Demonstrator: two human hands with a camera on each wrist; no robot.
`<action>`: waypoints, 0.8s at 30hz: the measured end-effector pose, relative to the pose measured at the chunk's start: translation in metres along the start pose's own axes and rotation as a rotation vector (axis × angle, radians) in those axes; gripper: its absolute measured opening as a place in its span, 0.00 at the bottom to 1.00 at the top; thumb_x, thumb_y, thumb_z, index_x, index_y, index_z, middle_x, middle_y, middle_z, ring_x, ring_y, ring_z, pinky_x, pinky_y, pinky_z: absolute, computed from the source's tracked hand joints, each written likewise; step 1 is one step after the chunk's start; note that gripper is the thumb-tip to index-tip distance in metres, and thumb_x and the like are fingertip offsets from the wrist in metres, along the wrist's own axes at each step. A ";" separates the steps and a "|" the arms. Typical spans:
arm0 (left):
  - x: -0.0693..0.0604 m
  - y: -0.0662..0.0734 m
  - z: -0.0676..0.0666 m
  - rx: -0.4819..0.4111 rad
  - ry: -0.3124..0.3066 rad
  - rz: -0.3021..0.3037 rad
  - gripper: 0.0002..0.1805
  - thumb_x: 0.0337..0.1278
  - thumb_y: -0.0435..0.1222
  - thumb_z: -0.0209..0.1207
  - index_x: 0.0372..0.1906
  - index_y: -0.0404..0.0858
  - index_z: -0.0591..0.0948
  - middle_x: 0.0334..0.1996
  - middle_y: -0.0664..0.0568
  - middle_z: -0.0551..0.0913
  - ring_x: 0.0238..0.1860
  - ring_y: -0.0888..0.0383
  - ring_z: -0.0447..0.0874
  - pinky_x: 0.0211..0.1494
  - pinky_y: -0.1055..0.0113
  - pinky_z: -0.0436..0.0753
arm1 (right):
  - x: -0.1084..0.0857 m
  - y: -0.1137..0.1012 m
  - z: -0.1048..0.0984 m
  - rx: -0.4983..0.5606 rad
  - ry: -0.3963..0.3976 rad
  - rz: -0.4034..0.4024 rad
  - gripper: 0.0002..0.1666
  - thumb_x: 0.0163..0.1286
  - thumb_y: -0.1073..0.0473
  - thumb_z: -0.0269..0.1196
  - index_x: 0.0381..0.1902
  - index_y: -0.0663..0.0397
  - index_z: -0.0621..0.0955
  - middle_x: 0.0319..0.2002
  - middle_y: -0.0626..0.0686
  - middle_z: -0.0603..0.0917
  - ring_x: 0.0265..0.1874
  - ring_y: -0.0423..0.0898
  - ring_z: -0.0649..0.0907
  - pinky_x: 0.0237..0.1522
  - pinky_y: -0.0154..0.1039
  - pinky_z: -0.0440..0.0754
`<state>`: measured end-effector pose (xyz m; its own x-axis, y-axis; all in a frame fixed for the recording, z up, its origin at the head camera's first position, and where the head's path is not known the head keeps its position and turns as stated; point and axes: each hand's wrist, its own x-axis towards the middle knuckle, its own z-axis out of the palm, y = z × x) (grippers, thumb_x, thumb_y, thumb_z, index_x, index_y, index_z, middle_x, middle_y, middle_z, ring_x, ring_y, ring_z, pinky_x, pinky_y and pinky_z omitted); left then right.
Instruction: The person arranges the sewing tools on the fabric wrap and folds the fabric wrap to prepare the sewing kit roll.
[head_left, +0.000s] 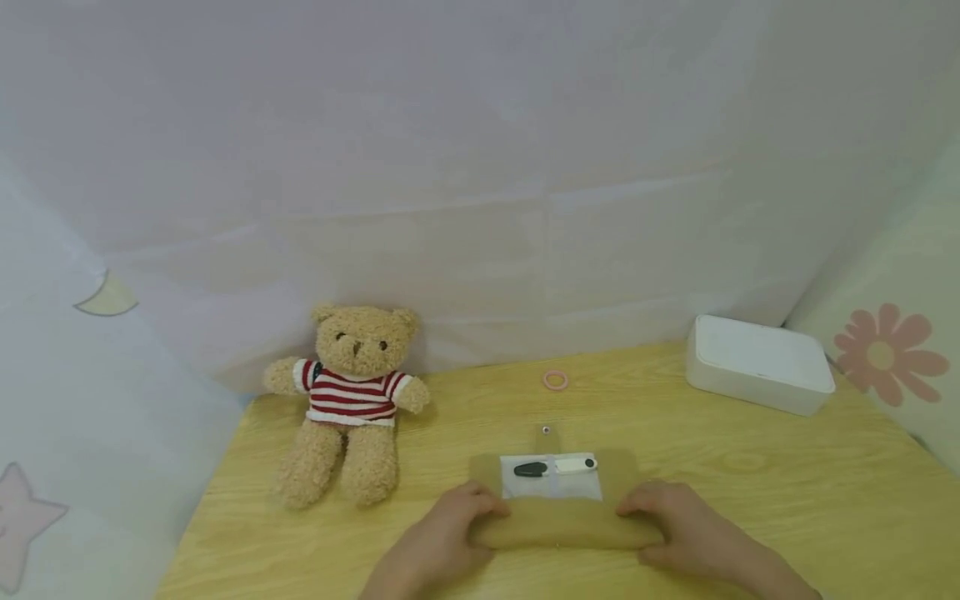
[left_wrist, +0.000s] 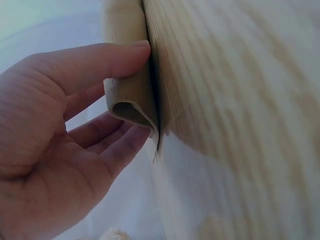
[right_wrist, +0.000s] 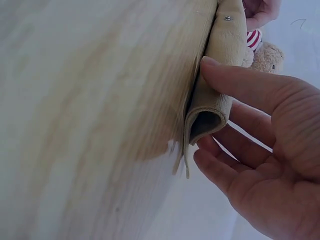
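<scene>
A tan fabric pouch [head_left: 566, 523] lies on the table, its near part folded over into a hollow roll. My left hand [head_left: 453, 529] grips the left end of that fold, thumb on the near side and fingers over the far side, as the left wrist view shows. At the right end my right hand [head_left: 686, 529] holds the fold the same way. Beyond the fold, a pale pocket [head_left: 525, 487] shows with a small black-and-white tool [head_left: 573, 465] lying across it; its exact kind is unclear. A tab with a metal snap [head_left: 546, 430] sticks out at the far edge.
A teddy bear [head_left: 351, 400] in a red-and-white striped top sits at the table's back left. A pink ring [head_left: 555, 380] lies behind the pouch. At the back right stands a white box [head_left: 761, 367]. Pale cloth [head_left: 480, 167] hangs behind the wooden table [head_left: 750, 467].
</scene>
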<state>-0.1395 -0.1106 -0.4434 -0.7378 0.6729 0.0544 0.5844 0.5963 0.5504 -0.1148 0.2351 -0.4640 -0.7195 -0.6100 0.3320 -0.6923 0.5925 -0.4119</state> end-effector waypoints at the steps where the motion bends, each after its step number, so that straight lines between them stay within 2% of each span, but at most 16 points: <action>1: 0.001 -0.001 0.000 -0.003 0.002 0.013 0.23 0.42 0.29 0.67 0.49 0.43 0.82 0.45 0.59 0.78 0.47 0.63 0.75 0.53 0.65 0.76 | 0.000 0.000 0.000 -0.003 0.004 -0.012 0.26 0.40 0.61 0.76 0.42 0.52 0.82 0.40 0.44 0.83 0.39 0.42 0.81 0.40 0.43 0.80; 7: 0.001 -0.007 0.001 -0.027 0.024 0.105 0.20 0.46 0.27 0.61 0.48 0.40 0.82 0.45 0.57 0.80 0.47 0.63 0.77 0.53 0.67 0.76 | -0.002 0.002 0.002 0.052 0.024 -0.017 0.24 0.41 0.67 0.74 0.40 0.53 0.82 0.38 0.43 0.84 0.38 0.39 0.81 0.38 0.39 0.81; 12: -0.008 -0.006 -0.002 -0.099 0.045 0.168 0.19 0.52 0.27 0.59 0.50 0.42 0.82 0.45 0.58 0.83 0.47 0.64 0.78 0.52 0.67 0.77 | -0.008 -0.001 -0.003 0.187 0.005 0.053 0.18 0.50 0.65 0.73 0.41 0.50 0.83 0.38 0.42 0.85 0.36 0.34 0.80 0.33 0.34 0.80; 17: -0.014 -0.003 -0.008 -0.220 0.011 0.131 0.17 0.56 0.28 0.59 0.50 0.46 0.82 0.44 0.62 0.83 0.45 0.67 0.78 0.49 0.69 0.78 | -0.011 -0.005 -0.013 0.342 -0.085 0.126 0.14 0.61 0.59 0.68 0.46 0.45 0.82 0.43 0.41 0.84 0.42 0.37 0.82 0.35 0.35 0.81; 20: -0.015 -0.003 -0.013 -0.305 -0.023 0.080 0.16 0.59 0.31 0.59 0.50 0.48 0.82 0.43 0.63 0.82 0.40 0.69 0.78 0.44 0.71 0.78 | -0.011 -0.005 -0.017 0.394 -0.086 0.137 0.14 0.64 0.59 0.66 0.47 0.42 0.80 0.44 0.42 0.84 0.45 0.37 0.82 0.36 0.34 0.81; 24: -0.012 -0.003 -0.017 -0.348 -0.021 0.033 0.14 0.61 0.33 0.57 0.50 0.46 0.82 0.42 0.60 0.82 0.30 0.72 0.73 0.35 0.73 0.77 | -0.010 -0.003 -0.016 0.433 -0.033 0.124 0.13 0.65 0.62 0.64 0.46 0.44 0.78 0.37 0.42 0.85 0.27 0.27 0.77 0.24 0.30 0.77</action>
<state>-0.1384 -0.1278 -0.4317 -0.7111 0.7004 0.0619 0.4550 0.3912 0.8000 -0.1067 0.2479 -0.4528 -0.7888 -0.5689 0.2328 -0.5089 0.3920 -0.7664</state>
